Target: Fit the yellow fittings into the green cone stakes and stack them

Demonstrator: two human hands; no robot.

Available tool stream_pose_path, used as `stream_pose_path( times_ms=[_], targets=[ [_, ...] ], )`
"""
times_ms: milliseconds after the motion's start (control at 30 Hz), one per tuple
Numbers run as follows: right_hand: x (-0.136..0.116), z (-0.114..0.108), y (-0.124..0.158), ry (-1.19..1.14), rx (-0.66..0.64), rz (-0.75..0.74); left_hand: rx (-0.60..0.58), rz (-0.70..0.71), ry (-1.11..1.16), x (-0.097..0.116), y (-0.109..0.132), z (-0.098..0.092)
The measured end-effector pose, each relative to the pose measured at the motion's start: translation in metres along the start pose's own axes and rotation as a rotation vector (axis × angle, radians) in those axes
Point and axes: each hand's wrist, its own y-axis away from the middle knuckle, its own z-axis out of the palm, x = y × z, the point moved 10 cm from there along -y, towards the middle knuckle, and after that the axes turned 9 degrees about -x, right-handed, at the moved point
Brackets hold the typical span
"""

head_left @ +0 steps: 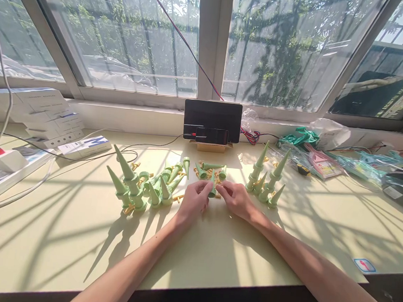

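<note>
A green pointed plant-watering spike [213,185] stands between my two hands, its tip up. My left hand [196,198] is closed, with thumb and forefinger against the spike's left side. Just to the right, my right hand [235,198] is pinched, its fingertips beside the spike. Bits of orange show by those fingertips, but I cannot make out what they hold. Behind my hands lie more loose green spikes [211,165] with small orange pieces. A group of spikes [129,178] stands to the left of my hands, and several stacked spikes [275,175] stand upright to the right.
A black tablet [212,117] with a phone [212,136] before it leans by the window. White boxes [47,115] and a power strip [14,173] are at the left. Plastic bags [322,160] and cables lie at the right. A small sticker [364,265] marks the front edge.
</note>
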Motion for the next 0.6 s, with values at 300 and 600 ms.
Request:
stream_pose_path(
  times_ms=[300, 600],
  targets=[
    [-0.002, 0.0016, 0.0014, -0.028, -0.026, 0.007, 0.008, 0.027, -0.047, 0.008, 0.0018, 0.0002],
    [0.0017, 0.0025, 0.0008, -0.059, -0.041, 0.043, 0.012, 0.027, -0.051, 0.0099, 0.0022, 0.0002]
  ],
)
